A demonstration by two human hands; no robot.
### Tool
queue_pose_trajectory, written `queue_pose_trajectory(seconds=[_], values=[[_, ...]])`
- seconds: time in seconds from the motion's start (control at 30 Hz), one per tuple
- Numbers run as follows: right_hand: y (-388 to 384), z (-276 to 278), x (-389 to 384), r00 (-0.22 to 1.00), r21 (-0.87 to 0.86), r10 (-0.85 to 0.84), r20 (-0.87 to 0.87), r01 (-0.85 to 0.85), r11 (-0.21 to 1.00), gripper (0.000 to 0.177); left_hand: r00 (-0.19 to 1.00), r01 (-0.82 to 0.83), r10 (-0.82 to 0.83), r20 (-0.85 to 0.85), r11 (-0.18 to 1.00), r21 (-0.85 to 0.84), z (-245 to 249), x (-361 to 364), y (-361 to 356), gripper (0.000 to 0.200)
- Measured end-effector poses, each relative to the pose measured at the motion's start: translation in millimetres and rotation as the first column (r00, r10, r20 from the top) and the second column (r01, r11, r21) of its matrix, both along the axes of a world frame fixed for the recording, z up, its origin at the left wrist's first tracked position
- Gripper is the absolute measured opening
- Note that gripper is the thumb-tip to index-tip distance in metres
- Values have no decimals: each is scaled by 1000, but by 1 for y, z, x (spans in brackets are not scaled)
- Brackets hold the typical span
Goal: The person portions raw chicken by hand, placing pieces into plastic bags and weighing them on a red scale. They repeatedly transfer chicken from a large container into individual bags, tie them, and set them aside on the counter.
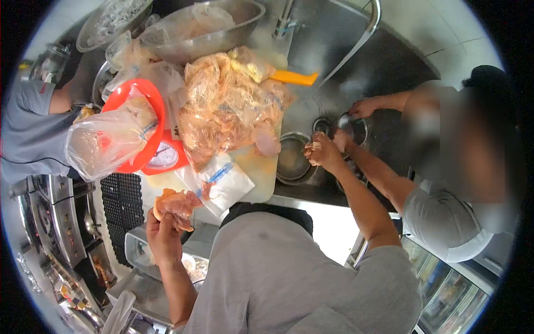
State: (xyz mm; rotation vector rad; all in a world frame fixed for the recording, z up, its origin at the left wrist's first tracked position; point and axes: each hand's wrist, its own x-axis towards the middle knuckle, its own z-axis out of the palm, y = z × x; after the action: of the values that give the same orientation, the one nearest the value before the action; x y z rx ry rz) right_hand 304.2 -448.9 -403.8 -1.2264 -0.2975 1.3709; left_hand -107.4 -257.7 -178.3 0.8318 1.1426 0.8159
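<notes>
My left hand [162,231] grips a piece of raw chicken [177,207], pink with yellowish skin, held over the front edge of the cutting board [266,181]. Closed fingers on my right hand [324,151] hide most of something pale, which I cannot make out; this hand is above the sink side, near a round metal bowl [293,158]. Behind the board's front edge lies a big heap of raw chicken [231,106] in clear plastic. A white plastic bag [236,186] with blue print lies flat on the board, a scrap of meat on it.
An orange-red scale [163,157] carries a red tray [146,89] with a bagged portion. A yellow-orange handle [295,77] juts from the heap. Metal bowls [203,33] stand behind. At right, a co-worker's hands [362,107] handle dishes in the sink; another person [33,122] stands left.
</notes>
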Motion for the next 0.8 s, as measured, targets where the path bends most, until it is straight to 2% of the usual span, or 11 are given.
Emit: queue_pose_trajectory(seconds=[0.03,0.07,0.13,0.17,0.23,0.33,0.43,0.53,0.6,0.73,0.8], values=[[-1,-10,10,966,5,61,252,-64,998,25,999,36,-36,24,999,9,0,0,2,19],[9,24,8,863,-66,98,496,-75,995,30,996,73,-74,41,997,16,-1,-4,2,21],[30,94,2,476,-266,228,849,14,964,40,992,108,-110,61,994,31,-2,-9,2,23],[44,134,-2,491,-244,178,853,75,967,39,992,106,-109,67,994,40,-3,-11,2,22],[61,156,13,466,-108,26,885,151,983,39,991,104,-108,74,993,61,-5,-15,2,22],[87,200,34,247,-45,-7,969,206,978,35,987,121,-129,91,989,85,-6,-23,1,22],[108,192,78,287,131,-165,944,134,982,33,982,135,-146,123,986,94,-6,-31,-1,22],[120,212,86,74,38,-59,996,262,964,33,988,73,-85,130,993,93,1,-31,-4,20],[122,226,82,100,12,-44,994,300,954,33,995,15,-24,101,996,88,10,-28,-9,17],[122,235,82,193,2,-63,979,301,954,33,989,22,-36,144,995,99,0,-44,-11,18],[119,233,81,151,-14,-35,988,309,951,34,990,-16,4,140,996,84,6,-43,-16,18]])
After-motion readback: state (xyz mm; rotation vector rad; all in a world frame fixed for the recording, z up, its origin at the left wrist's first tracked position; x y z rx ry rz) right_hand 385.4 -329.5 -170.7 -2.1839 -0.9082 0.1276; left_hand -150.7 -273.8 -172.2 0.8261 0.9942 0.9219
